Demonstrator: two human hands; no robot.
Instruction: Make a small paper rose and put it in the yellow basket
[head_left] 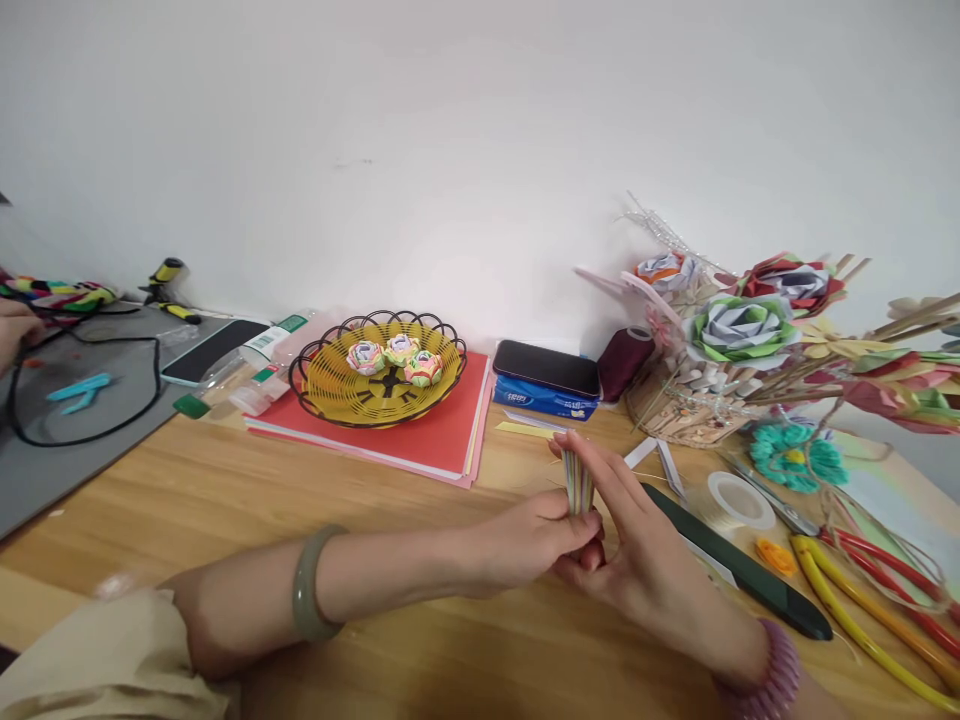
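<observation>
Over the front middle of the wooden table, my left hand (536, 540) is closed round the lower part of a bundle of thin, pale paper strips (576, 482). The bundle stands nearly upright, with its edges facing me. My right hand (630, 520) cups it from the right; its long fingers lie along that side and reach over the top, while its thumb is near the bottom. Part of the bundle is hidden by my fingers. Just beyond my hands lie a yellow paper strip (529, 429) and folded white strips (664, 465).
A yellow woven basket (337, 400) with 3 paper flowers stands on red paper (442, 440). A phone (547, 368) rests on a blue tissue pack (544, 397). Right: a dark green cutter-like tool (750, 575), a tape roll (739, 500), pliers (862, 640), paper roses (742, 330). Another person's hand (16, 330) is far left.
</observation>
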